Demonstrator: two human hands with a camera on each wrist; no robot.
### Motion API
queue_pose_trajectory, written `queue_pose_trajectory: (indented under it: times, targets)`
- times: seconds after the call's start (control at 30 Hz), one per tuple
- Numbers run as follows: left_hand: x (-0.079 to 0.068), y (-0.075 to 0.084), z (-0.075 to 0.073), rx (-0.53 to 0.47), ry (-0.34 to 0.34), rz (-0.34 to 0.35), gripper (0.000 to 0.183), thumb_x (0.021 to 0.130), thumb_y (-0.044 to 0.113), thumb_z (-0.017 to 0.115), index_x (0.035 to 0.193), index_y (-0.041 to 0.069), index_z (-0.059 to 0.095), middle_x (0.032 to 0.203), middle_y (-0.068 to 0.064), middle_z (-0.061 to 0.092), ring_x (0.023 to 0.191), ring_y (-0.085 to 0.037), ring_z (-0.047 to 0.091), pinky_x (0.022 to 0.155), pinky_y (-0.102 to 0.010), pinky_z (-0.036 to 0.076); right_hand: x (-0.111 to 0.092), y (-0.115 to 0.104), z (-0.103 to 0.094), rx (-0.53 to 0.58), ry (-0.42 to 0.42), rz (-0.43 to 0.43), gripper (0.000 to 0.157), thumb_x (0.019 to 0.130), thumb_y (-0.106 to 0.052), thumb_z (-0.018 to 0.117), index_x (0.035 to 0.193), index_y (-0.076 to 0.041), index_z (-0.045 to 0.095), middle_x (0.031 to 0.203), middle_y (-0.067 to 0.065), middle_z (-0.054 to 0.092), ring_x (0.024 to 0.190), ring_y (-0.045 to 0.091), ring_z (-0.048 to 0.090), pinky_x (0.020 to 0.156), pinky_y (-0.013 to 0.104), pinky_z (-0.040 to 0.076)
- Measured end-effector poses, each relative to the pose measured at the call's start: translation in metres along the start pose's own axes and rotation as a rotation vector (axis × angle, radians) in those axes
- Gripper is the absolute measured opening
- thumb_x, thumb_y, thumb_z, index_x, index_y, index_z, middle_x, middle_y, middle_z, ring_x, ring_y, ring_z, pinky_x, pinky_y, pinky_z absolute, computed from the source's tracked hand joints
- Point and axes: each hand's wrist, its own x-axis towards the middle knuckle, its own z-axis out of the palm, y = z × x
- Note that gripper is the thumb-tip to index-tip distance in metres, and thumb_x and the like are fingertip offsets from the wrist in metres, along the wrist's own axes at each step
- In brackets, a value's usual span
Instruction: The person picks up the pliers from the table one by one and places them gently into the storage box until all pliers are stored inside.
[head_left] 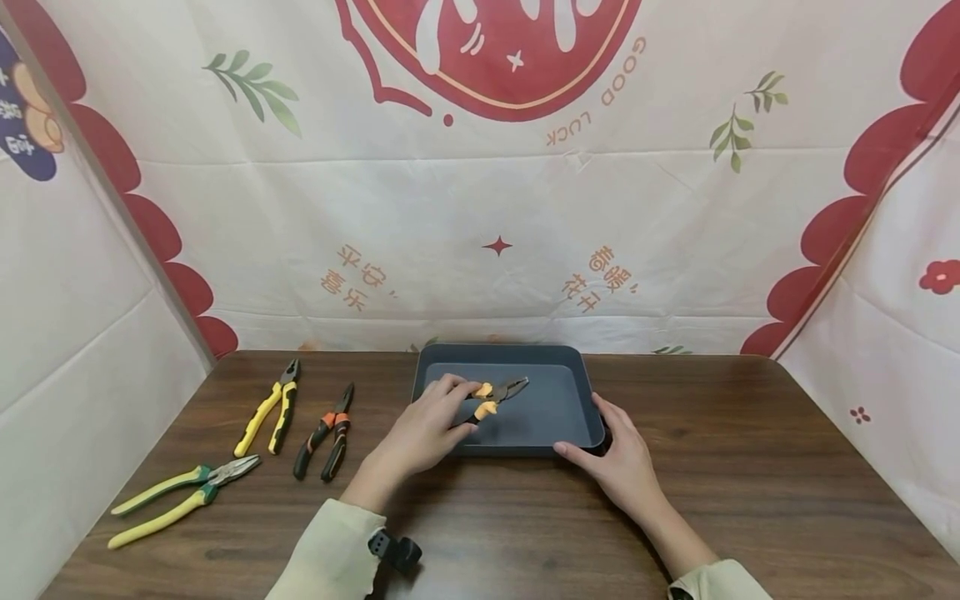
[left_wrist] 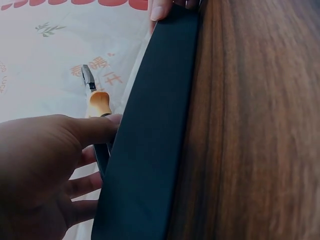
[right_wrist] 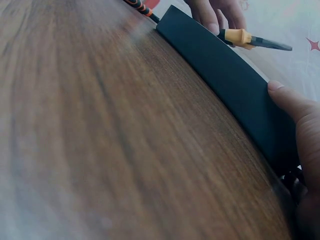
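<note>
My left hand (head_left: pixel 429 423) grips a pair of pliers (head_left: pixel 487 408) with black and yellow-orange handles, over the left part of a dark blue-grey rectangular tray (head_left: pixel 558 408). Their metal nose points right and slightly away from me, the handles a little spread. Thumb and fingers pinch the handles just behind the front wall in the left wrist view, where the handle ends are partly hidden. At the tray's front right corner, my right hand (head_left: pixel 621 458) holds the wall, with the thumb (right_wrist: pixel 285 97) on the front rim and the fingers along the right side.
Left of the tray lie long-nose pliers with orange-black handles (head_left: pixel 327 440), pliers with yellow-black handles (head_left: pixel 279 410) and pliers with green-yellow handles (head_left: pixel 204 487). All rest on the brown wooden table (head_left: pixel 750 467). A printed white cloth (head_left: pixel 465 208) hangs behind and at both sides.
</note>
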Motion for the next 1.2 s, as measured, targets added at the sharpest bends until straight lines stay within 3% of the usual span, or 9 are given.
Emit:
queue_pose_trajectory:
  times: [0.33,0.87,1.2]
  targets:
    - [-0.001,-0.001,0.005,0.052,-0.049,0.018,0.054,0.094,0.021,0.073,0.144,0.014,0.054,0.137,-0.006,0.056,0.125,-0.026,0.055,0.098,-0.044,0.053,0.001,-0.003,-0.001,0.008,0.001,0.001,0.101,0.080,-0.056,0.081,0.157,-0.010,0.035,0.157,0.019,0.040,0.144,0.042,0.040,0.110,0.065,0.037]
    - [0.006,-0.005,0.004,-0.004,-0.199,-0.090,0.055,0.096,0.021,0.071,0.147,0.013,0.052,0.141,-0.009,0.054,0.128,-0.029,0.053,0.104,-0.047,0.049,0.000,0.000,0.000,-0.003,0.002,0.004,0.103,0.079,-0.057,0.081,0.157,-0.009,0.035,0.157,0.019,0.040,0.144,0.042,0.041,0.110,0.065,0.037]
    - [0.013,-0.004,0.001,-0.013,-0.275,-0.098,0.050,0.096,0.018,0.070,0.144,0.011,0.055,0.136,-0.011,0.056,0.125,-0.029,0.054,0.105,-0.046,0.048,0.000,0.001,0.000,0.000,0.005,0.003,0.103,0.079,-0.056,0.082,0.157,-0.009,0.035,0.157,0.018,0.041,0.144,0.041,0.041,0.110,0.064,0.038]
